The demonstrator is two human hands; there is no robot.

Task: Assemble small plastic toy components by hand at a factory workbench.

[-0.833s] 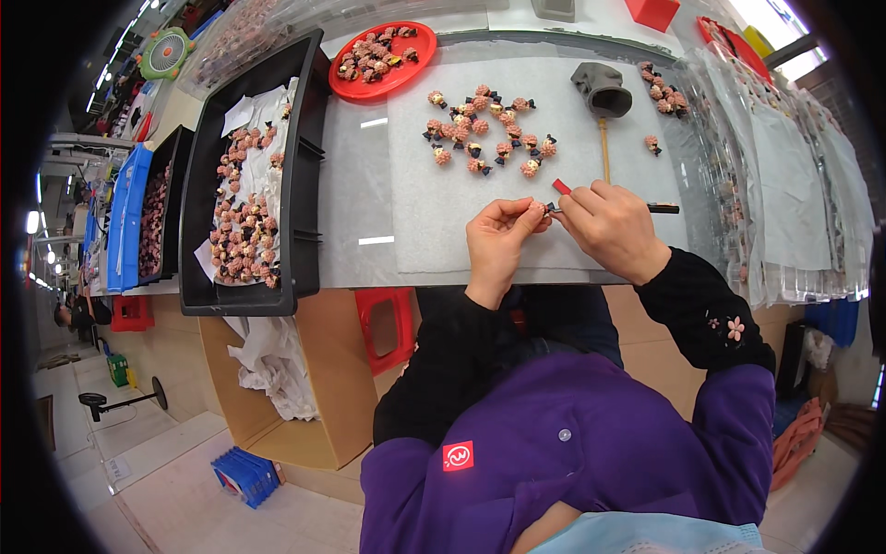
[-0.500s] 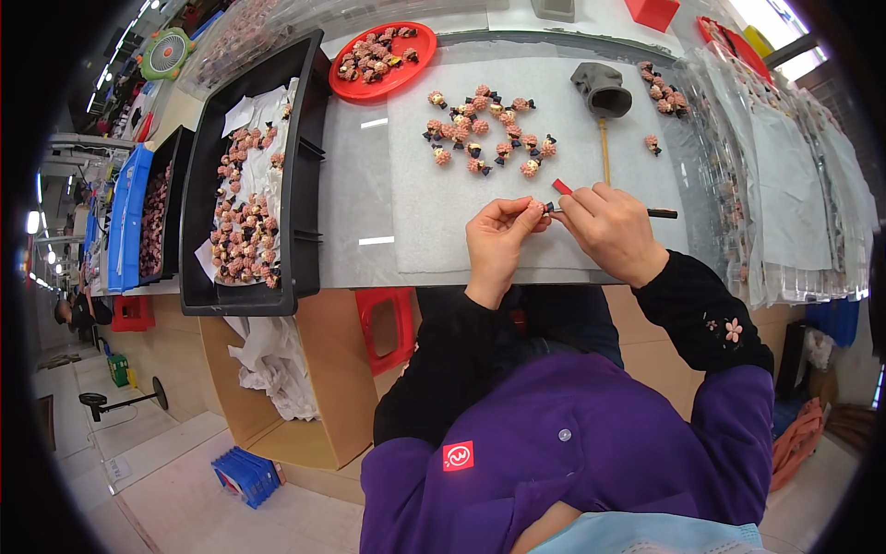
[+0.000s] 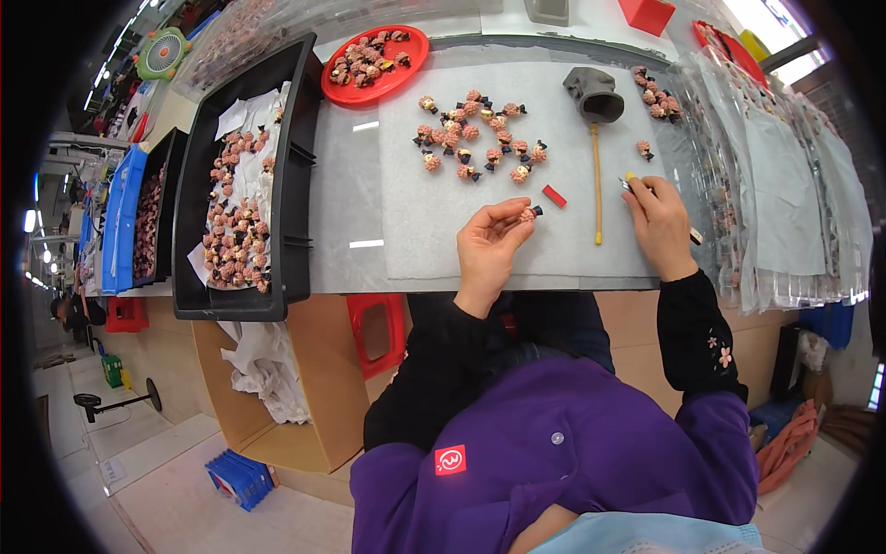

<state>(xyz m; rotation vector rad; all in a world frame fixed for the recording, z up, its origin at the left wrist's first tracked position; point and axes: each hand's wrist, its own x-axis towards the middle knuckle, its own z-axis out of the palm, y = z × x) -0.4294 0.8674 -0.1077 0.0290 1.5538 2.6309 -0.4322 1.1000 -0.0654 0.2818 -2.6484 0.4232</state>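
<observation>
My left hand (image 3: 489, 254) pinches a small figurine (image 3: 529, 214) with pink curly hair and a dark bow-like part, just above the near side of the white sheet (image 3: 425, 235). My right hand (image 3: 660, 226) lies low over the sheet's right side. Its fingertips close on a slim tool (image 3: 626, 184) with a thin tip and a yellow bit; most of it is hidden. A black rod end (image 3: 695, 237) shows beside that hand. Between the hands lie a small red strip (image 3: 554, 196) and a wooden stick (image 3: 597, 189) reaching from a grey cup-shaped piece (image 3: 593, 95). Similar figurines (image 3: 471, 134) are scattered farther back.
At the left a black crate (image 3: 300, 175) holds many figurines on white paper. A red plate (image 3: 406, 78) with more stands at the back. A single figurine (image 3: 644, 150) and a small cluster (image 3: 656, 97) sit at the right, near stacked clear plastic trays (image 3: 784, 185).
My hands have parted: the right moved right, away from the figurine, to a slim tool. My left still holds the figurine. The red strip now shows fully on the sheet.
</observation>
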